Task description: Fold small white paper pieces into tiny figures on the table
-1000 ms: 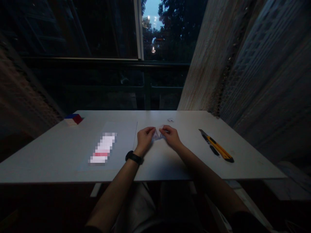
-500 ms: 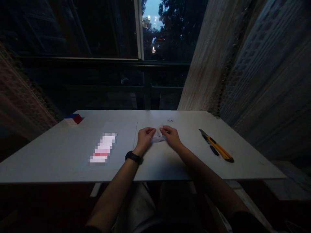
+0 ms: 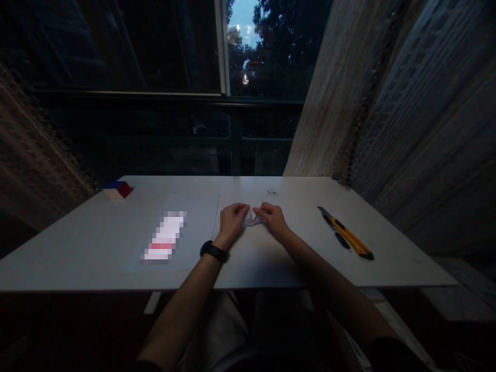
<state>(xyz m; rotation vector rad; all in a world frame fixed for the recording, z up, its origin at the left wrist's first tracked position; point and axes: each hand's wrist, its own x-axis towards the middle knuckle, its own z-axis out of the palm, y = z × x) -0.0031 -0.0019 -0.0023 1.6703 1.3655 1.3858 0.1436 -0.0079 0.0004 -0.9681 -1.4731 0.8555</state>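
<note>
A small piece of folded white paper (image 3: 253, 222) is between my two hands, just above or on the middle of the table. My left hand (image 3: 233, 218), with a black band on its wrist, pinches the paper's left side between thumb and fingertips. From the other side my right hand (image 3: 273, 217) pinches it the same way. A narrow V-shaped gap shows in the paper between the thumbs. The fingers cover much of it, and its full shape is hard to make out in the dim light.
On the white table (image 3: 294, 258), a yellow-and-black utility knife (image 3: 352, 238) and a slimmer dark cutter (image 3: 338, 235) lie at right. A paper scrap (image 3: 272, 191) lies behind my hands. At left are a white sheet (image 3: 201, 222), blurred out in part, and a cube puzzle (image 3: 118, 190).
The upright part of the paper between my fingers has parted into a V-shaped gap. My right fingertips have shifted slightly; both hands stay in nearly the same place.
</note>
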